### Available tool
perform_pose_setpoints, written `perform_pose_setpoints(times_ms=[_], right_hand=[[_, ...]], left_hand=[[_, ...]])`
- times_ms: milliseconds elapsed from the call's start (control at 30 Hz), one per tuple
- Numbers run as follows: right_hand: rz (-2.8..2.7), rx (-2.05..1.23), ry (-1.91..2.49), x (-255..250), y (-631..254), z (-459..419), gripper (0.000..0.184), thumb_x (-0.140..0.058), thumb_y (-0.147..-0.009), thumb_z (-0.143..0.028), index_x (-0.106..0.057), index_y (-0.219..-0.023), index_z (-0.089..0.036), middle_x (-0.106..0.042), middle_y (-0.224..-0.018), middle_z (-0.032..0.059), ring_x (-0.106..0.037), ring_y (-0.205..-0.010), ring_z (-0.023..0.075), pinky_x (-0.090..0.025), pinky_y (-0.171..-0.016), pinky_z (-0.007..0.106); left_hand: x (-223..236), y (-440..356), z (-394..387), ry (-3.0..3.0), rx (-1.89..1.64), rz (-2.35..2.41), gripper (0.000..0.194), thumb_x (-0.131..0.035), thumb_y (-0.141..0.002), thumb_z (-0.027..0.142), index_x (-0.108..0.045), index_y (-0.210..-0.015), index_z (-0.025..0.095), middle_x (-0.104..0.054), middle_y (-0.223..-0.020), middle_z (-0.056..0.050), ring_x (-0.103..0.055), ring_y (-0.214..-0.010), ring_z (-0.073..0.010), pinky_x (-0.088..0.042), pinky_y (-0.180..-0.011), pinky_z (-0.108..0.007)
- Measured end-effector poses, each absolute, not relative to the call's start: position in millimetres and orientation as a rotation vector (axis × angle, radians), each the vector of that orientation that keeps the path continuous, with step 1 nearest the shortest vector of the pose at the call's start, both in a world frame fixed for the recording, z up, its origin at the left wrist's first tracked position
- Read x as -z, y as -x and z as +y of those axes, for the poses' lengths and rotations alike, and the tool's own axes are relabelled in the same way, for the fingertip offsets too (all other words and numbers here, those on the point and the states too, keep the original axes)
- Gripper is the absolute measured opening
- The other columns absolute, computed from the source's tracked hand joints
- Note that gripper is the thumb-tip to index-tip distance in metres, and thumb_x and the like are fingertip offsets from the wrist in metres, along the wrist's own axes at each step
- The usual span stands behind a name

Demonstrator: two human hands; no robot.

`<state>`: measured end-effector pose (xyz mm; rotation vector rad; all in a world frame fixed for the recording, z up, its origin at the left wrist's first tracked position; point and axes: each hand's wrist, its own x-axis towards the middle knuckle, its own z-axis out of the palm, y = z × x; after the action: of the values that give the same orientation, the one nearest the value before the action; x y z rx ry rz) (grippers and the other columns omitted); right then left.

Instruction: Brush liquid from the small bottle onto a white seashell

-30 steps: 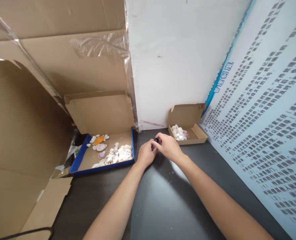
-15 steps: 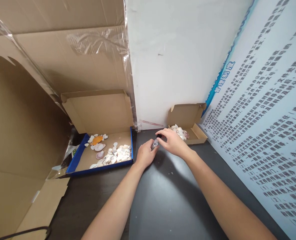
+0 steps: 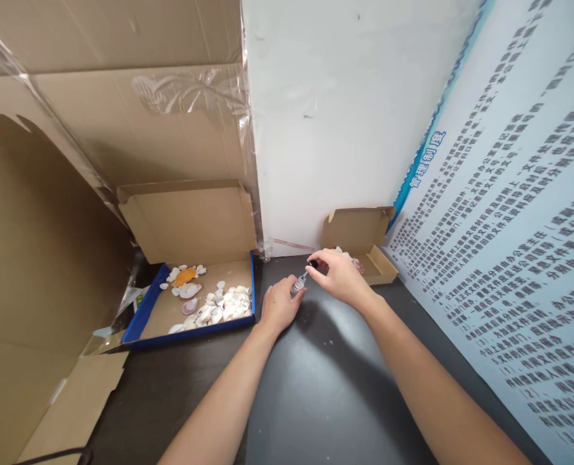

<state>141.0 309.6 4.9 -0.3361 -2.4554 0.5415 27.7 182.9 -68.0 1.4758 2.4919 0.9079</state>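
Observation:
My left hand point(image 3: 281, 303) is closed around a small clear bottle point(image 3: 297, 285), which tilts up to the right. The fingertips of my right hand point(image 3: 338, 274) pinch a black cap point(image 3: 313, 264) just above the bottle's mouth. A thin pale stem runs from the cap down to the bottle neck; whether its tip is still inside I cannot tell. Behind my right hand, white shells point(image 3: 340, 250) lie in a small open cardboard box point(image 3: 382, 263), partly hidden by the hand.
At the left stands an open cardboard box with blue edges point(image 3: 194, 330), holding a pile of white shells point(image 3: 225, 306) and an orange shell point(image 3: 185, 277). Cardboard sheets point(image 3: 180, 123), a white wall point(image 3: 316, 129) and a printed poster point(image 3: 510, 245) surround the dark table point(image 3: 311, 400).
The black cap has been drawn up and right from the bottle, so the stem between them now shows. My left hand keeps hold of the bottle. The camera view has shifted slightly.

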Motion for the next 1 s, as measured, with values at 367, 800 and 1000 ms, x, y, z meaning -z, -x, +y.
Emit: perform_pose_setpoints(times_ms=[367,800,1000], right_hand=[[-2.501,-0.577,0.315,-8.1,-141.2,305.6,0.010,-0.061,-0.085,-0.024,-0.068,-0.089,-0.019,-0.068,-0.079,0.0047,-0.061,-0.074,0.0186,-0.047,-0.071,0.033],[-2.471,-0.564,0.397,-11.9,-144.3,308.2,0.012,-0.061,-0.085,-0.028,-0.068,-0.087,-0.019,-0.069,-0.077,0.0032,-0.062,-0.069,0.0171,-0.047,-0.067,0.029],[-2.448,-0.560,0.462,-8.5,-141.0,305.9,0.012,-0.063,-0.082,-0.031,-0.067,-0.081,-0.020,-0.066,-0.067,0.0013,-0.060,-0.062,0.0164,-0.044,-0.060,0.027]], left_hand=[[67.4,-26.6,182.7,-1.473,-0.820,2.553,0.018,-0.051,-0.093,0.041,-0.054,-0.089,0.024,-0.067,-0.090,-0.002,-0.061,-0.080,-0.0191,-0.031,-0.062,-0.027],[69.5,-26.1,182.6,-1.508,-0.740,2.619,0.019,-0.050,-0.094,0.041,-0.057,-0.099,0.024,-0.065,-0.094,-0.003,-0.062,-0.082,-0.0209,-0.034,-0.065,-0.028],[68.1,-27.3,182.6,-1.570,-0.708,2.616,0.028,-0.044,-0.096,0.047,-0.058,-0.102,0.024,-0.064,-0.096,-0.004,-0.061,-0.084,-0.0215,-0.036,-0.068,-0.029]])
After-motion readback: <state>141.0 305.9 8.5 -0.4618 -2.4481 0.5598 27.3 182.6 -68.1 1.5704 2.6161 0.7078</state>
